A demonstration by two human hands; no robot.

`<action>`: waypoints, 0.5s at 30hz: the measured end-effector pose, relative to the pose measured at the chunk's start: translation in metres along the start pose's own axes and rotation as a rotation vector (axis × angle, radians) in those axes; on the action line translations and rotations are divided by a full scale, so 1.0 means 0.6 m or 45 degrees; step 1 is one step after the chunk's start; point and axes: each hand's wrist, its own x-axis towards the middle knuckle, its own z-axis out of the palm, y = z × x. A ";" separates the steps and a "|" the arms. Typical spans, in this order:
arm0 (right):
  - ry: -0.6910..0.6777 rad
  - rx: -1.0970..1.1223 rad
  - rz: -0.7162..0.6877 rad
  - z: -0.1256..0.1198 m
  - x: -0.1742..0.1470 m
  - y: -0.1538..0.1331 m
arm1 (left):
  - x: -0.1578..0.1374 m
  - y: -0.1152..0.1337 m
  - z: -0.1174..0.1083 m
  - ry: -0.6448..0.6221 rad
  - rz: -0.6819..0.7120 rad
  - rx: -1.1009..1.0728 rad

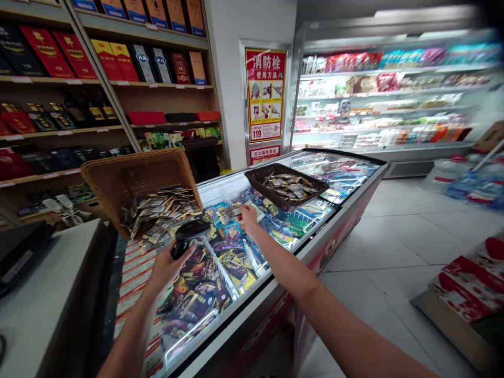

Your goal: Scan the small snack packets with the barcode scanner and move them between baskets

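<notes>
My left hand is closed around the handle of a black barcode scanner, its head pointing right. Between the fingertips of my right hand is a small flat packet with a printed label, in front of the scanner head. To the left, a tan wicker basket stands tilted, with many small packets heaped in it. Beyond my right hand, a dark brown basket holds more such packets. Both baskets rest on a chest freezer full of packaged frozen goods.
A grey counter borders the left side. Behind it rise shelves of boxes and bottles. A lit refrigerated display lines the back right. Bottled water packs and red-and-white packages stand on the tiled floor.
</notes>
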 end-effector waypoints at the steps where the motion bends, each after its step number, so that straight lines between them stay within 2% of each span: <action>1: 0.057 0.085 0.011 -0.003 0.012 -0.010 | 0.005 -0.004 -0.002 0.045 -0.015 -0.030; 5: 0.356 0.384 -0.098 -0.037 0.073 -0.088 | 0.015 -0.003 -0.018 0.276 -0.118 -0.212; 7: 0.493 0.388 -0.175 -0.062 0.100 -0.140 | 0.015 0.004 -0.029 0.374 -0.127 -0.297; 10: 0.548 0.312 -0.225 -0.089 0.125 -0.190 | 0.015 0.011 -0.047 0.510 -0.104 -0.431; 12: 0.503 0.215 -0.227 -0.083 0.126 -0.187 | 0.017 0.008 -0.060 0.623 -0.113 -0.504; 15: 0.326 0.000 -0.244 -0.028 0.093 -0.121 | 0.024 -0.009 -0.085 0.858 -0.103 -0.526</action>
